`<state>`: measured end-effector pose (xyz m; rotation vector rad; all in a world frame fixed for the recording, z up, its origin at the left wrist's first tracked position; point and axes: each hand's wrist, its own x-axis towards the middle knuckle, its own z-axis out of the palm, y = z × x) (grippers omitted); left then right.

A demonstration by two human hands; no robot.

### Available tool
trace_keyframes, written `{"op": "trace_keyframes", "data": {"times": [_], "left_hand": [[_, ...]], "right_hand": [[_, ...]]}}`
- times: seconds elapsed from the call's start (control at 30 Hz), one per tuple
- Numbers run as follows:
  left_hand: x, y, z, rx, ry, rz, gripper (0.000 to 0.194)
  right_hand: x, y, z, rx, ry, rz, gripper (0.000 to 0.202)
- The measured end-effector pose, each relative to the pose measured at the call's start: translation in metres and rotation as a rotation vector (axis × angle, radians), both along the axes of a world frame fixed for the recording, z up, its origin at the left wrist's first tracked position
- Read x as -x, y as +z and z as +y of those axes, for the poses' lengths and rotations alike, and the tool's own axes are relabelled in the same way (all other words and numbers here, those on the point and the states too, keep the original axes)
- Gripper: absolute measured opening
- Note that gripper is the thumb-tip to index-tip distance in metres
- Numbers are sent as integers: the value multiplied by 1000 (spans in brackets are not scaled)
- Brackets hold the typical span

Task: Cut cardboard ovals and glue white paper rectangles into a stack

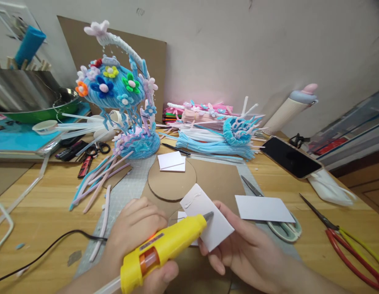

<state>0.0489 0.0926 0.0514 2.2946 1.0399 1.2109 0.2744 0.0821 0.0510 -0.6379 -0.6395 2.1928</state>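
A yellow glue gun is in my left hand, its grey nozzle touching or just over a white card. My right hand pinches that card by its right and lower edge, tilted over the cardboard. A streak of clear glue shows on the card's upper left part. Beyond the hands, small white cards lie on a round cardboard disc. Another white piece, partly hidden by the gun, lies under the held card. To the right, a white rectangular card rests over green-handled scissors.
A blue flowered pipe-cleaner lamp shape stands at the back left. Pipe-cleaner bundles lie behind the cardboard. At the right are a phone and red-and-yellow scissors. A black cord crosses the left side.
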Motion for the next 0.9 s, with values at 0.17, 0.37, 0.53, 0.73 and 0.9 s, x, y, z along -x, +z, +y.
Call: {"op": "trace_keyframes", "data": {"times": [0.17,0.37,0.53,0.73,0.9], "left_hand": [[1,1,-3,9,-5,8,36],[9,6,-2,76,-43,28,35],[9,9,0,38,-17,62,33],[1,17,0,-21,31,43,36],[-3,27,1,-31,95,27,36]], "right_hand": [[-3,5,2,-15,21,22,27],[-3,7,3,-48,-1,-31,30],[-3,6,2,-77,-2,-33,32],[-5,2,0,-64,-1,-19,29],[-6,4,-1,-69,-16,7,29]]}}
